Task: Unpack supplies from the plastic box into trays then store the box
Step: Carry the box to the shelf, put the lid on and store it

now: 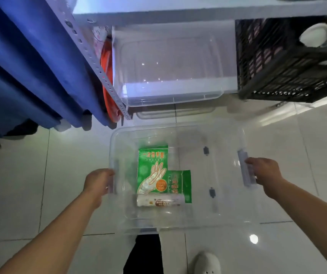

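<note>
A clear plastic box [228, 135] is held above the tiled floor in front of me. My left hand [97, 181] grips its left rim. My right hand [263, 171] grips the grey latch handle [244, 167] on its right side. Inside the box lie two green packets of disposable gloves [151, 167], one overlapping the other, and a white roll [159, 201] along their near edge.
A second clear box [170, 66] sits on the bottom shelf of a white metal rack [91, 52]. A black lattice crate [289, 62] stands to its right. Blue fabric [26, 66] hangs at left. My dark trouser leg and white shoe [207, 262] are below the box.
</note>
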Motion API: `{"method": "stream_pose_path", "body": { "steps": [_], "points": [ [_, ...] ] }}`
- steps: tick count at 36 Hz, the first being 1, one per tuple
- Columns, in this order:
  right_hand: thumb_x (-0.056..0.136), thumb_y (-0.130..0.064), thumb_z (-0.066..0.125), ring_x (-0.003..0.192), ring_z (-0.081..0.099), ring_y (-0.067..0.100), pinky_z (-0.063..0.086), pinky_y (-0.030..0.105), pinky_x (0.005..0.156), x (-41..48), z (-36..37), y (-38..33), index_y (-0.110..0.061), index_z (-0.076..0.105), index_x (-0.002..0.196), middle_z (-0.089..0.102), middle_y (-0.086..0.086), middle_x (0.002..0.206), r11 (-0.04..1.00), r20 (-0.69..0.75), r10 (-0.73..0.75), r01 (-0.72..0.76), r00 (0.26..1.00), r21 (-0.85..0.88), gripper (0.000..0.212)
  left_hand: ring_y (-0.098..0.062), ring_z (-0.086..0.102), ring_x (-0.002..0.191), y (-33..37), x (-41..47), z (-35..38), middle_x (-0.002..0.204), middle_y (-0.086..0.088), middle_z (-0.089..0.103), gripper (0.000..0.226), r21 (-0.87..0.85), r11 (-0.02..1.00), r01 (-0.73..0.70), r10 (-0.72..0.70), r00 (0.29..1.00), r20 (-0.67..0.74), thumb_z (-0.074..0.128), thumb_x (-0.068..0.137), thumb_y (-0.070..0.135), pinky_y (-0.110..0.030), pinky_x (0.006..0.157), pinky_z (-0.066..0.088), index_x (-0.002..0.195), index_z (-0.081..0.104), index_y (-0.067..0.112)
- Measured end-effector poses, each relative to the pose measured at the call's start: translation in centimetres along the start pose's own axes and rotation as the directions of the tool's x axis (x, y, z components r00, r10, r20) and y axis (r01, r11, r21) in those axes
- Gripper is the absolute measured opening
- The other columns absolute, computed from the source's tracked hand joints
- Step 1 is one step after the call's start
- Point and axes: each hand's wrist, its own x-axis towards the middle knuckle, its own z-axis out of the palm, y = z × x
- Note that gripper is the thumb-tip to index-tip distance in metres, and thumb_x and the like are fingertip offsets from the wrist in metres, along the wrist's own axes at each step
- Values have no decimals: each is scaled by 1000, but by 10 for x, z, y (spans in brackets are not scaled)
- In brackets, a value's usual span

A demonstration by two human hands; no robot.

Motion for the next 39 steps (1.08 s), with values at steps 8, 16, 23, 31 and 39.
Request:
{"method": "stream_pose_path", "body": {
  "steps": [8, 16, 23, 31, 39],
  "points": [
    [82, -20, 68, 82, 59, 30, 42, 34, 73, 101, 73, 32, -14, 70, 86, 65, 13, 89, 979, -74, -171, 178, 982, 96, 7, -31, 68, 74, -13, 113, 47, 92, -14, 72, 20, 54, 985, -162, 161, 987, 22, 66, 90, 14, -35, 60, 55, 108, 68, 5],
    [83, -7, 55, 88, 66, 36, 52, 37, 78, 165, 108, 49, -12, 71, 111, 71, 15, 95, 942, -117, -334, 335, 935, -8, 33, -32, 68, 82, -3, 161, 70, 97, -14, 71, 15, 84, 939, -334, 329, 942, 70, 63, 93, 20, -34, 57, 55, 101, 69, 10],
    [86, -9, 58, 87, 65, 37, 51, 37, 75, 191, 104, 57, -15, 68, 114, 71, 15, 100, 893, -65, -449, 444, 891, -73, 31, -34, 70, 86, -1, 171, 71, 98, -15, 70, 22, 200, 886, -419, 414, 908, 68, 62, 93, 31, -41, 62, 59, 99, 68, 10],
    [86, -11, 65, 92, 65, 34, 47, 36, 80, 185, 100, 70, -15, 64, 125, 70, 11, 97, 825, -34, -532, 509, 846, -244, 40, -26, 60, 107, 64, 164, 105, 125, -6, 63, 42, 672, 226, -705, 882, 440, 165, 67, 87, 21, -39, 89, 49, 128, 61, 14],
    [89, -19, 63, 113, 62, 33, 48, 37, 92, 172, 101, 82, -21, 53, 140, 67, 10, 125, 828, -18, -496, 466, 868, -313, 52, -33, 56, 112, 137, 165, 148, 122, -10, 62, 43, 908, -113, -402, 891, 364, 272, 52, 90, 12, -40, 86, 47, 133, 55, 16]
  ]
}}
